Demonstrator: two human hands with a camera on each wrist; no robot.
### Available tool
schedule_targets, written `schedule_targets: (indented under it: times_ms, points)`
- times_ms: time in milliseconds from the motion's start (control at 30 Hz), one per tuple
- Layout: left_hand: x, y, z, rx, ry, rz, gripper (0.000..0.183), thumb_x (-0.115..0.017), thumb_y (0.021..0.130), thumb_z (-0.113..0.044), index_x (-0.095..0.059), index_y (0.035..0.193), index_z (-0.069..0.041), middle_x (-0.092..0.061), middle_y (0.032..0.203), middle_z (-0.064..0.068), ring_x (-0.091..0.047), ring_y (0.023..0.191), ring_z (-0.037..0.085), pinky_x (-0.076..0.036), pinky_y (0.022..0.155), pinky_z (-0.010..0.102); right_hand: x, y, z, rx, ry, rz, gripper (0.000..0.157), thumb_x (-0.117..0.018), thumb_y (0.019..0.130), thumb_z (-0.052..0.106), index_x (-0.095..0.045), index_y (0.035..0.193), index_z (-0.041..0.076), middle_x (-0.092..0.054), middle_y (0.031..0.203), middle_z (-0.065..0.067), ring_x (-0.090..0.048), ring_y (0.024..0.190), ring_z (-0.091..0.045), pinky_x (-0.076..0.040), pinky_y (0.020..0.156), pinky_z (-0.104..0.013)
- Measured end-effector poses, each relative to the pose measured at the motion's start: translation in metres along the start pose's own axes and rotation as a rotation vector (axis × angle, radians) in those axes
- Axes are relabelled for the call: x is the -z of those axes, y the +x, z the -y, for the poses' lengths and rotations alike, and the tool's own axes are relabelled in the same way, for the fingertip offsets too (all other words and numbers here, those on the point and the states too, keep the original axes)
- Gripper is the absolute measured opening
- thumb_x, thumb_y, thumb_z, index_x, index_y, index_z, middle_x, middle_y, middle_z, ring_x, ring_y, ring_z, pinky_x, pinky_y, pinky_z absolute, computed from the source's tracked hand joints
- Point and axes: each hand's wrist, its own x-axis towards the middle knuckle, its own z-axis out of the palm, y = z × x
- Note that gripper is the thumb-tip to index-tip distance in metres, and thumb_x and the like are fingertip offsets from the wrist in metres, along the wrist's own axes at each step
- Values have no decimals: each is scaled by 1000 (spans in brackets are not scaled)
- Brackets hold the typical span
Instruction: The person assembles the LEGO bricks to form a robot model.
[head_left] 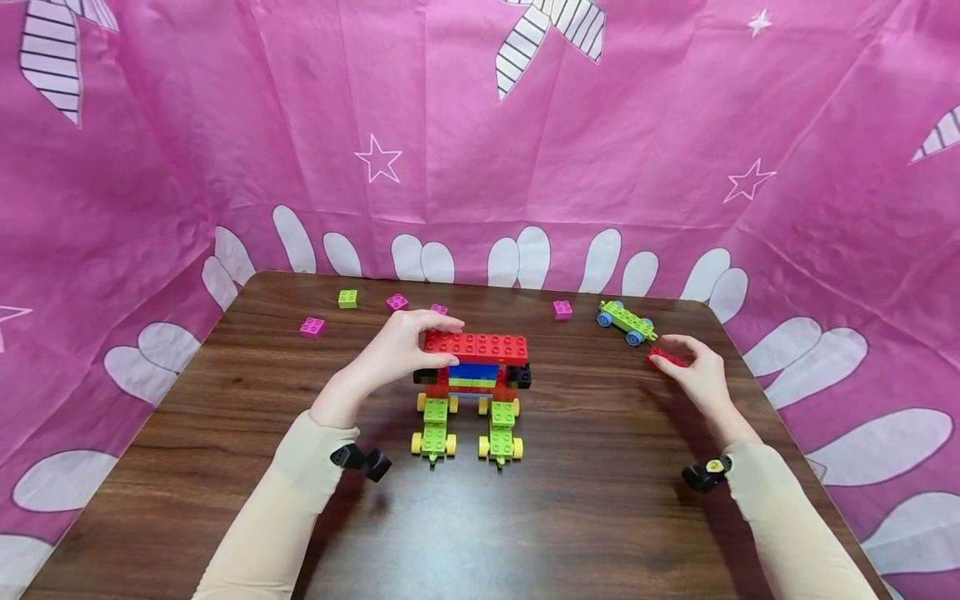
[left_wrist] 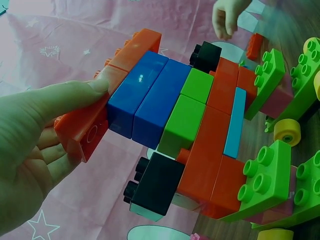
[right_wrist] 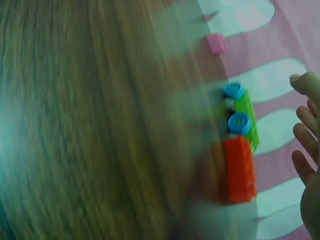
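While the left hand grips the left end of the red top row, its thumb lies along the near face and its fingers reach round the far side. Left forearm comes in from the near left, wrist bent over toward the block structure. Structure stands upright at mid-worktop: red on top, blue and green bricks below, a black brick jutting out at the right, two lime wheeled bases with yellow wheels at the foot.

Right forearm extends from the near right. Right hand hovers over the loose red brick; grip unclosed, thumb and fingers parted, holding nothing. Right wrist view, partly blurred, shows the brick resting on the worktop, apart from the fingers, just beside the lime car base with blue wheels.

Cream sleeves on both arms; a black device at the left wrist, another at the right.

Worktop: dark brown wood grain, glare at the near middle. Pink bricks and one lime brick lie along the far side. Pink cloth with white stars and petal shapes hangs behind and at both sides
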Motion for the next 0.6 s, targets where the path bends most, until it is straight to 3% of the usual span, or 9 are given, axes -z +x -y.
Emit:
schedule_targets:
  times_ms: [133,400,600]
  points:
    - [0,0,-1,4,-5,3,44,-81,78,-13,-67,118,-2,-70,114,10,-64,108,22,-54,89,37,3,1,-13,-17,-46,48,46,-76,83,25,-62,120,1,-63,116,-23,-53,99,-6,-37,78,-12]
    - [-1,0,-2,17,-24,4,43,-80,78,-12,-67,118,-2,-70,115,11,-64,106,22,-55,87,36,10,7,-30,-66,-100,184,57,-72,86,31,-54,130,-1,-58,127,-26,-52,111,-36,-40,80,-23]
    - [-2,-1,1,29,-36,0,44,-80,78,-12,-67,118,-3,-70,115,10,-64,108,23,-53,91,39,9,7,-38,-86,-134,255,59,-70,88,31,-52,133,-3,-56,128,-29,-53,110,-37,-37,79,-19]
